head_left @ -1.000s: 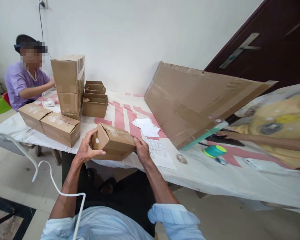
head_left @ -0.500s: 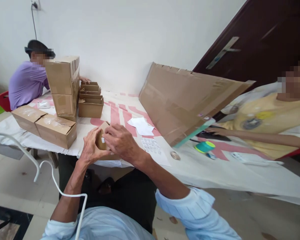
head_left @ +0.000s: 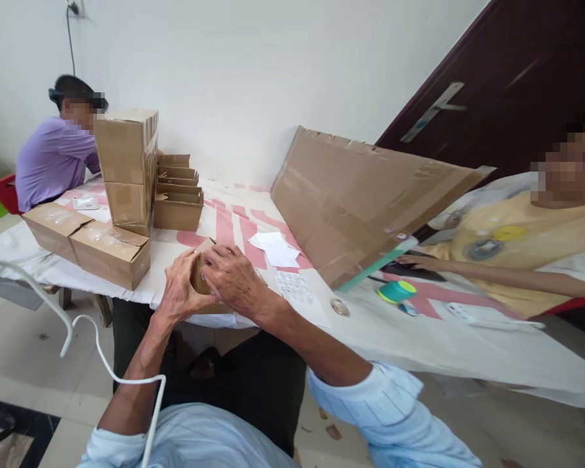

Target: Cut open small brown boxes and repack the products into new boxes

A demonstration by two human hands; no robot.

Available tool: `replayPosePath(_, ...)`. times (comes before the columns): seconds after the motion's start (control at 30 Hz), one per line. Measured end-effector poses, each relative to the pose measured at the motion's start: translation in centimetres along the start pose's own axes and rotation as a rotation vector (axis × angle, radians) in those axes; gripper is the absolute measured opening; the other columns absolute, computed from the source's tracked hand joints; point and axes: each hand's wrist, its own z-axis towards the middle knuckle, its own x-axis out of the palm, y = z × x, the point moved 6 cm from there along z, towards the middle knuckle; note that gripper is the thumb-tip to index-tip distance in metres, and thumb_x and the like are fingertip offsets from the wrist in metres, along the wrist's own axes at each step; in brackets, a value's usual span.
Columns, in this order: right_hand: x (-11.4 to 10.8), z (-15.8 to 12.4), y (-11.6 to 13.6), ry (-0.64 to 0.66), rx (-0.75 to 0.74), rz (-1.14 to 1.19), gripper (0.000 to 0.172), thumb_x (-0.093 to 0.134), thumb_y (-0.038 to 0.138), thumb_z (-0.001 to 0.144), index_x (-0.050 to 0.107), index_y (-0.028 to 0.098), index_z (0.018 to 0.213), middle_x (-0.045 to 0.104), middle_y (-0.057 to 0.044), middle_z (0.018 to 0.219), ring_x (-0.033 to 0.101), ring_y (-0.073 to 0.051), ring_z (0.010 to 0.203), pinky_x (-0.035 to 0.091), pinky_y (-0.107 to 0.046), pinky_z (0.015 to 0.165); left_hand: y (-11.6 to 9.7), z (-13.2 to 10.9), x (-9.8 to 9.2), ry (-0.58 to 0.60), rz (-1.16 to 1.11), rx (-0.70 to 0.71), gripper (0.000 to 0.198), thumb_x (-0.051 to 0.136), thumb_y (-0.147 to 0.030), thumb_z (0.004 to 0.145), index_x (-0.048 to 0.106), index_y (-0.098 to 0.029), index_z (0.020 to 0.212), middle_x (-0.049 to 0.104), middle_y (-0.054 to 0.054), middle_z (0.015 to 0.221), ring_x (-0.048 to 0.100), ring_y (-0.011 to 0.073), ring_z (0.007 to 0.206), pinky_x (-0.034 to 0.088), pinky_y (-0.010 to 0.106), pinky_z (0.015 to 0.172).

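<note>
At the near edge of the table, my left hand (head_left: 181,286) grips a small brown cardboard box (head_left: 197,281) from its left side, thumb underneath and fingers along its upper edge. My right hand (head_left: 236,276) lies over the right of the same box. Its fingers are curled over the top and the thumb presses on the face turned toward me. Most of the box is hidden by the hands. Just right of them lies a white sheet printed with rows of small round marks (head_left: 295,289). Beyond it are loose white papers (head_left: 275,249).
Closed cardboard boxes (head_left: 110,250) lie at left, beside a tall stack (head_left: 127,156) and several open boxes (head_left: 178,211). A large cardboard panel (head_left: 351,201) leans at right. Nearby are a tape roll (head_left: 340,307) and a teal-yellow object (head_left: 394,291). Two other people sit at the table.
A small white piece by my right fingertips on the box face is no longer visible. My right thumb now presses there. The left co-worker's hand has gone from view behind the boxes.
</note>
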Motion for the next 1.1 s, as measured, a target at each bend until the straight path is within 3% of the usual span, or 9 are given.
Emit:
replayPosePath(0.43,0.0,0.8,0.2,0.012,0.141,-0.042,0.028,0.061,0.010,0.095,0.079,0.014,0.116,0.070,-0.016,0.110,0.054,-0.032,0.109,0.039,-0.045,0.095,-1.1,0.0,0.1,0.022,0.023,-0.007,0.098,0.093,-0.034,0.065,0.052,-0.021,0.153,0.054,0.022,0.163,0.045,0.0436,0.155,0.036,0.063,0.125)
replayPosePath(0.8,0.2,0.5,0.3,-0.047,0.097,-0.066,0.025,0.067,0.013,0.092,0.077,0.011,0.114,0.070,-0.017,0.110,0.052,-0.033,0.105,0.039,-0.045,0.091,-0.9,-0.1,0.4,0.011,0.068,0.004,0.100,0.093,-0.035,0.067,0.049,-0.021,0.156,0.053,0.022,0.163,0.047,0.0429,0.154,0.039,0.061,0.123)
replayPosePath(0.97,0.3,-0.3,-0.5,-0.169,0.127,0.085,0.019,0.056,0.011,0.099,0.073,0.017,0.099,0.070,-0.013,0.099,0.054,-0.029,0.099,0.042,-0.043,0.091,-1.0,-0.1,0.3,0.024,0.063,-0.005,0.096,0.093,-0.038,0.069,0.051,-0.021,0.154,0.053,0.022,0.162,0.045,0.0426,0.156,0.038,0.062,0.123)
replayPosePath(1.1,-1.1,-1.4,-1.6,-0.318,0.181,0.422,0.019,0.054,0.014,0.102,0.063,0.022,0.086,0.066,-0.008,0.094,0.059,-0.025,0.096,0.047,-0.041,0.093,-0.8,-0.1,0.4,0.023,0.064,-0.019,0.099,0.096,-0.044,0.066,0.052,-0.019,0.151,0.053,0.024,0.161,0.048,0.0438,0.153,0.038,0.062,0.123)
